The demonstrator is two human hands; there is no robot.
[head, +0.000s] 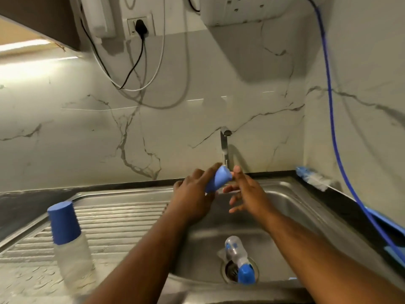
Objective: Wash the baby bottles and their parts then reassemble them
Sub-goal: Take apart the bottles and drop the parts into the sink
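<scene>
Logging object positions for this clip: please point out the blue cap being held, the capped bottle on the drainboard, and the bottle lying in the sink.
blue cap (219, 178), head view, its side wall.
capped bottle (73, 257), head view, clear body.
bottle in sink (235, 252), head view, clear body.

A home kitchen: steel sink (291, 194), tap (224, 145), marble-look backsplash (87, 132).

Motion blurs the hands (219, 189) and blue cap (218, 179); the frame's right edge crops a blue object (392, 229).
</scene>
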